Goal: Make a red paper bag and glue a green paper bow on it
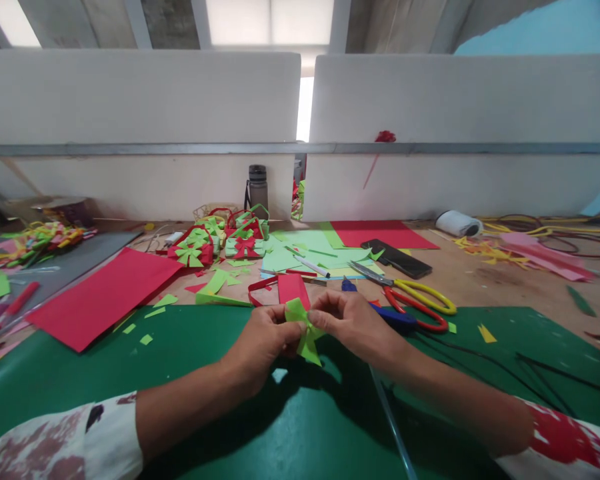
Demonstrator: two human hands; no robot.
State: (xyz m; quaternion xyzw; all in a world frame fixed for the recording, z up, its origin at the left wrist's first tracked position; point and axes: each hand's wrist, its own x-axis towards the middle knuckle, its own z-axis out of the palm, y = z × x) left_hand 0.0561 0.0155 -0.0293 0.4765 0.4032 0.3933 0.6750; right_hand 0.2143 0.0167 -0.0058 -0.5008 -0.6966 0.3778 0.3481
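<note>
A light green paper bow point(309, 341) is held up between both hands over the green mat. My left hand point(269, 337) pinches it from the left with thumb and fingers. From the right, my right hand point(347, 323) grips the bow near its middle with thumb and forefinger. Just behind them lies a red paper piece point(294, 288) with a looped red strip. A blue glue gun point(395, 319) rests beyond my right hand, partly hidden by it, and a clear glue stick point(393, 423) runs toward me below the right forearm.
Scissors point(420, 297) with yellow and red handles and a black phone point(397, 258) lie at right. Small paper baskets with bows point(245, 247) stand behind, near a dark bottle point(257, 187). Red sheets point(113, 293), green scraps point(146, 339) and a dark cord point(485, 360) spread around.
</note>
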